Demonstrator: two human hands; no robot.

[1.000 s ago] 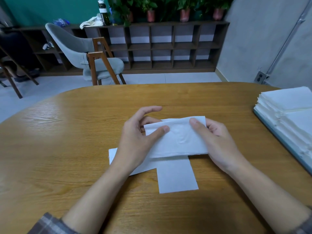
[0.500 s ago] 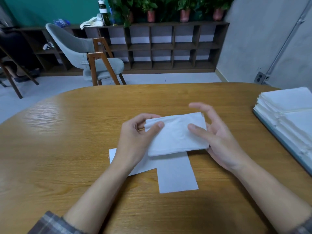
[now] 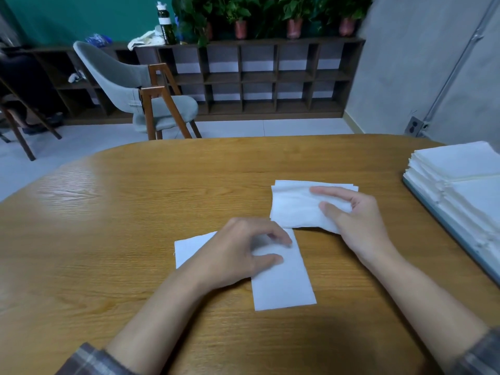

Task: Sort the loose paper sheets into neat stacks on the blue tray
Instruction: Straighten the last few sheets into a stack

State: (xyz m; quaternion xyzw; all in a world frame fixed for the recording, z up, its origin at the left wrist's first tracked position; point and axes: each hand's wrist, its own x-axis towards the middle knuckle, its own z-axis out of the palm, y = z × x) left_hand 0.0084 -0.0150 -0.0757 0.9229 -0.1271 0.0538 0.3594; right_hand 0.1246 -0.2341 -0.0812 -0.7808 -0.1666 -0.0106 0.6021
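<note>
Left of centre on the worktop (image 3: 102, 239), the left grip (image 3: 238, 255) lies on the loose paper sheets (image 3: 284, 288). There are two of these, overlapping and flat on the wood. Fingers are curled, with thumb and fingertips on the upper sheet. Cannot tell whether the paper is pinched or only pressed.

Just right of that, the right grip (image 3: 359, 220) is closed on a bundle of sheets (image 3: 300, 207), thumb on top and fingers along the far edge (edges nearly flush, slight fan at the far side).

Far right: the blue tray (image 3: 447, 230), partly out of frame. It carries white stacks (image 3: 460, 161), at least two side by side, tall and fairly square.

Step in hand, as judged: gathering, late in the task. The next move calls for lifting a flat sheet cleanly, squaring it onto the bundle, then carrying the bundle right to the tray.
</note>
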